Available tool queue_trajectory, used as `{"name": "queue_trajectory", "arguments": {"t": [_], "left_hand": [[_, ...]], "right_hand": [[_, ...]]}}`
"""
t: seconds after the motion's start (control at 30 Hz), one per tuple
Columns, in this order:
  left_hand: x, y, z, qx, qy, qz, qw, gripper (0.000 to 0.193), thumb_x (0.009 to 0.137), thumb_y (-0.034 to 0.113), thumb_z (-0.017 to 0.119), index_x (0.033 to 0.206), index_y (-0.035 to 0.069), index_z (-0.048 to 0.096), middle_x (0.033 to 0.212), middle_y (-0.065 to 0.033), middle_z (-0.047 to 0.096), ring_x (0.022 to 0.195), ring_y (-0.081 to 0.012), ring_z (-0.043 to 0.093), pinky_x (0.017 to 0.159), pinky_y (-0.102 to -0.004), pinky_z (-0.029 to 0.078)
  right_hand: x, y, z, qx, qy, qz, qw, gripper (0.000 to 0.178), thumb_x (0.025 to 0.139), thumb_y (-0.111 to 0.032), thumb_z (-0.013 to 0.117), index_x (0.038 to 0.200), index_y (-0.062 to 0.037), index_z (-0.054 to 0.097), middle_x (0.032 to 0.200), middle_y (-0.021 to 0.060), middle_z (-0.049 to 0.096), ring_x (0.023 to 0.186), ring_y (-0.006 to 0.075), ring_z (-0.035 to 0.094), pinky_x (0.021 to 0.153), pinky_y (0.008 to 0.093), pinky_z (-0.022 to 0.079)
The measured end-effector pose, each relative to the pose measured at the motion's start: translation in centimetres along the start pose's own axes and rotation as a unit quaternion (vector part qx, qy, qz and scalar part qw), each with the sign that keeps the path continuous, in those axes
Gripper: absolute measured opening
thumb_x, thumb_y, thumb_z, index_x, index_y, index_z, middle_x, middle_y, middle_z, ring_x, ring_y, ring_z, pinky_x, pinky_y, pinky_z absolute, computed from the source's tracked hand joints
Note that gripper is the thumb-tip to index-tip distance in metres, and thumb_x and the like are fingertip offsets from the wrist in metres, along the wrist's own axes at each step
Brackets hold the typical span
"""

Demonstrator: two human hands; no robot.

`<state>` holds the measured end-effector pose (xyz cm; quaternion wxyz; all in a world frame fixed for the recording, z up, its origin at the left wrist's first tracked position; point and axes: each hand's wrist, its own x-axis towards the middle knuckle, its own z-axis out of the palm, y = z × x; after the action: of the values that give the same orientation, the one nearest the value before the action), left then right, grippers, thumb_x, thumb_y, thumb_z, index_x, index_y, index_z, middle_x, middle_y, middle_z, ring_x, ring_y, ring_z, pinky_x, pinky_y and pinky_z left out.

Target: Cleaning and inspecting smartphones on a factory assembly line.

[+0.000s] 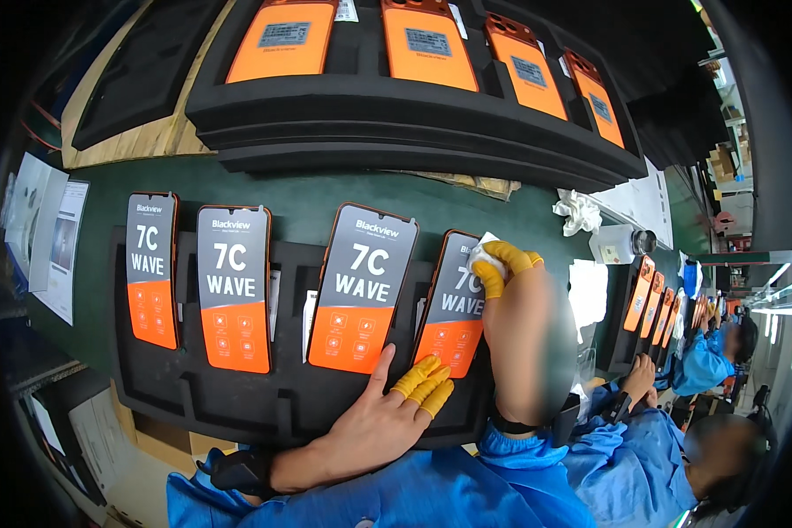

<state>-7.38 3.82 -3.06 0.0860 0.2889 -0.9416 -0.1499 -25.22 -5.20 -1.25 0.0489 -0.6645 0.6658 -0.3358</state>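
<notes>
Four smartphones, in several slots of a black foam tray (229,400), lie face up with grey and orange films on their fronts. At the right end, the phone (453,330) is partly covered by my right hand (517,304). Yellow finger cots cover that hand's fingertips, which pinch a crumpled white wipe (479,255) against the phone's top. My left hand (374,422) lies over the tray's near side with fingers stretched out, three of them in yellow cots. Those cots touch the lower end of the same phone; the index finger points beside the neighbouring phone (361,290).
Stacked black foam trays (396,110) hold orange phones, backs up, at the far side. A crumpled tissue (578,212), a clear bottle with a black cap (620,244) and white wipes (587,295) are at right. Co-workers in blue (634,462) sit beyond, near another phone tray (627,339).
</notes>
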Motion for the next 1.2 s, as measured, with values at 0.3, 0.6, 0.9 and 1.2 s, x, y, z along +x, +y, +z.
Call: {"name": "queue_trajectory", "arguments": {"t": [0.3,0.6,0.9,1.2], "left_hand": [[0.5,0.2,-0.1,-0.029,0.02,-0.008,0.999,0.043,0.086,0.018,0.051,0.126,0.003,0.053,0.13,-0.0103,0.054,0.124,-0.0214,0.049,0.108,-0.0655,0.009],[0.3,0.2,-0.5,-0.015,0.016,0.009,1.0,0.035,0.081,0.018,0.059,0.114,0.006,0.063,0.114,-0.0083,0.063,0.113,-0.0203,0.057,0.109,-0.0614,0.015],[-2.2,-1.0,-4.3,-0.103,0.224,-0.009,0.969,0.03,0.07,0.008,0.066,0.099,0.005,0.068,0.111,-0.0115,0.063,0.114,-0.0272,0.057,0.105,-0.0568,0.033],[-2.3,-1.7,-3.4,-0.071,0.132,-0.071,0.986,0.026,0.063,-0.002,0.063,0.089,0.0,0.064,0.109,-0.0158,0.064,0.12,-0.0326,0.051,0.108,-0.0652,0.016]], "right_hand": [[2.8,0.1,2.3,0.014,-0.022,-0.142,0.989,0.031,0.063,0.009,0.062,0.09,-0.003,0.067,0.084,0.0138,0.055,0.076,0.0334,0.057,0.064,0.0395,0.048],[-3.8,-0.1,0.6,0.041,-0.099,-0.161,0.981,0.037,0.058,0.006,0.065,0.09,-0.0121,0.072,0.08,0.0076,0.052,0.073,0.0268,0.051,0.065,0.0368,0.043],[-8.2,-0.7,-0.8,0.011,-0.13,-0.177,0.976,0.037,0.06,-0.001,0.064,0.092,-0.0168,0.073,0.075,0.0024,0.05,0.068,0.0209,0.051,0.064,0.0344,0.033],[-7.7,0.7,-4.9,-0.017,-0.05,-0.158,0.986,0.027,0.064,-0.005,0.073,0.089,-0.0152,0.069,0.087,0.0028,0.062,0.082,0.0217,0.057,0.069,0.0355,0.039]]}}
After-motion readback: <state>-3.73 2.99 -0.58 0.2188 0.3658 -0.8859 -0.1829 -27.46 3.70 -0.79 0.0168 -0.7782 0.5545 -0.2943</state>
